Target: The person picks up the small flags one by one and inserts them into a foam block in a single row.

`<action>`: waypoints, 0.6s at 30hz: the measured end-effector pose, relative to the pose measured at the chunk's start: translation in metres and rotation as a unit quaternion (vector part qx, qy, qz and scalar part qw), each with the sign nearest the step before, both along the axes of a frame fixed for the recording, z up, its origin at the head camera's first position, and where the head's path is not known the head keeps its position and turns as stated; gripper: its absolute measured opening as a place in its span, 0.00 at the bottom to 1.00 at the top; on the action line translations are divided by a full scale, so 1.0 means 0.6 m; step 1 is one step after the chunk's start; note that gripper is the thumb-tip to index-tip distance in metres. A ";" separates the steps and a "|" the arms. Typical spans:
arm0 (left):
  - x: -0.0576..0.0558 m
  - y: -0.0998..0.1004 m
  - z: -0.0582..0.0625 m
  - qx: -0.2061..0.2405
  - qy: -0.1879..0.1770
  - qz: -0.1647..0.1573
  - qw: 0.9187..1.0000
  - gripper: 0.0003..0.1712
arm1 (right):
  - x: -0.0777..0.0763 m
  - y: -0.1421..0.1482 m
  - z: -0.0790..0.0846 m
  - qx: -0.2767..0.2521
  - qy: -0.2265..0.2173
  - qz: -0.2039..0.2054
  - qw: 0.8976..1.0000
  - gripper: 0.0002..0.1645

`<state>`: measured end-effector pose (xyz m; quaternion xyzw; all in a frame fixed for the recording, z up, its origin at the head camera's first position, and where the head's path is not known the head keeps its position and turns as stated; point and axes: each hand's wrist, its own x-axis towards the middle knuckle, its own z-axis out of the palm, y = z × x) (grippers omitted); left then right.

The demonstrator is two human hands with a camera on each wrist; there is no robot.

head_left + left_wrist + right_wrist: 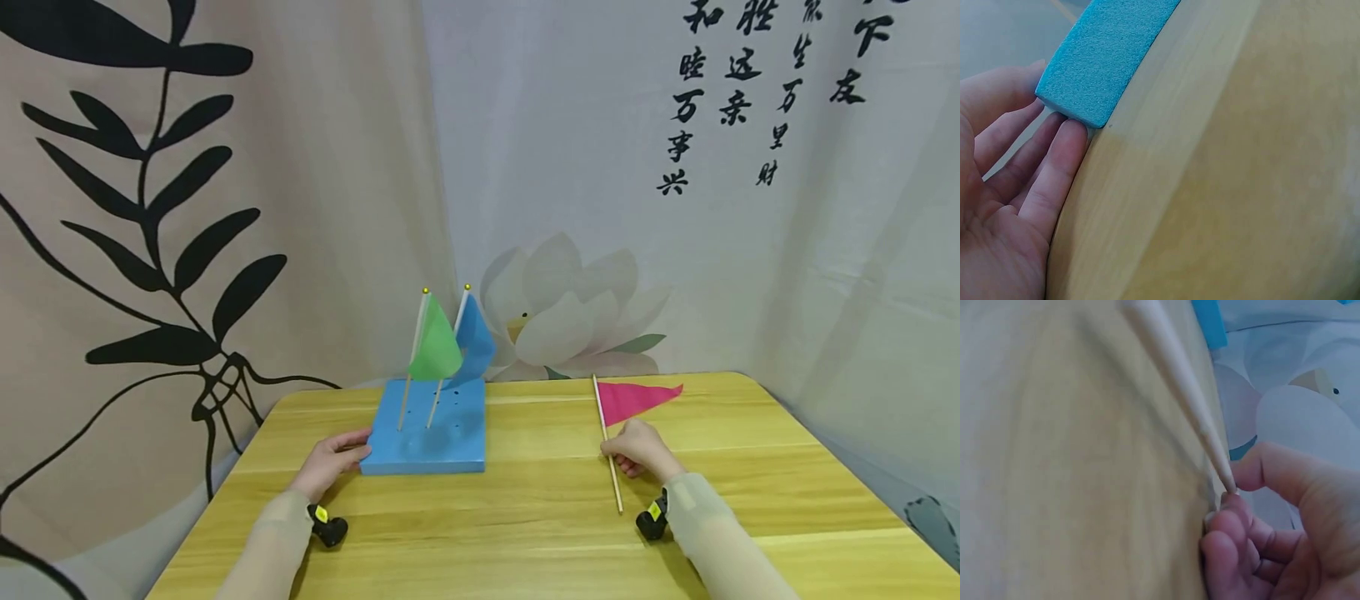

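A blue foam board [450, 450] with small holes lies on the table, and a green flag [435, 343] and a blue flag [476, 340] stand in it on thin, slightly tilted sticks. My left hand [330, 461] rests against the board's left edge. In the left wrist view its extended fingers [1063, 147] touch the end of the foam. Farther right, my right hand [641, 447] pinches the wooden stick of a pink triangular flag [630, 402] between thumb and fingers. The lower part of that stick [1179, 381] juts past the fingers in the right wrist view.
The yellow wooden table [525, 542] reaches back to a hanging curtain [360, 167] printed with dark leaves, a pale lotus and black writing. A black wrist camera [327, 527] sits at the left wrist, another black camera [652, 518] at the right.
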<state>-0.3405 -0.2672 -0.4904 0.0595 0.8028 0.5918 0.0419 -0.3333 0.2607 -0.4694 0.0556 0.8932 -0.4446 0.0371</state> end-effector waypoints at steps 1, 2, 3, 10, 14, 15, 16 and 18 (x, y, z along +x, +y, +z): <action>0.000 0.001 0.000 0.000 0.000 -0.002 1.000 0.32 | 0.001 0.001 0.000 -0.007 -0.001 -0.002 1.000 0.17; 0.000 0.001 0.000 0.000 0.000 -0.002 1.000 0.32 | 0.001 0.002 0.000 -0.015 -0.001 -0.004 1.000 0.16; 0.000 0.002 0.000 -0.002 0.000 -0.003 1.000 0.32 | 0.002 0.004 -0.001 -0.024 0.001 -0.005 1.000 0.15; 0.003 0.001 0.000 -0.003 0.004 -0.004 1.000 0.33 | 0.007 0.018 -0.002 -0.178 -0.021 0.017 0.984 0.11; 0.001 0.001 -0.001 0.004 0.001 -0.005 1.000 0.32 | 0.005 0.026 -0.009 -0.255 -0.047 0.027 0.966 0.09; 0.001 0.001 -0.001 0.005 0.000 -0.004 1.000 0.32 | 0.003 0.028 -0.010 -0.272 -0.051 0.028 0.961 0.08; 0.001 0.001 -0.001 0.004 0.000 -0.004 1.000 0.32 | 0.002 0.030 -0.011 -0.290 -0.056 0.031 0.955 0.08; 0.000 0.000 -0.001 0.001 0.001 -0.004 1.000 0.32 | -0.001 0.035 -0.012 -0.323 -0.062 0.043 0.943 0.10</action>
